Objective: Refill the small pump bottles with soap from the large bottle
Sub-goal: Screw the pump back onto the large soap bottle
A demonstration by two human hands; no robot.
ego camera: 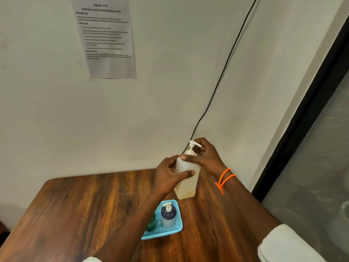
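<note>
**Both hands on the big soap bottle at the bench's far edge**

The large bottle [186,178] stands upright on the wooden bench [85,208], close to its far edge near the wall. It is translucent, with a shallow layer of yellowish soap at the bottom and a white pump [193,147] on top. The left hand [170,176] wraps around the bottle's body, thumb across its front. The right hand [204,157] closes around the neck just under the pump, fingers curled behind it; an orange string band [224,179] circles that wrist.

Nearer the person sits a blue mesh tray [177,226]. In it a small pump bottle [168,216] with a dark upper half and a white pump stands upright, just beside a green bottle [152,223] partly hidden by the left forearm.

On the wall hang a printed sheet [107,38] and a black cable [222,72].
</note>
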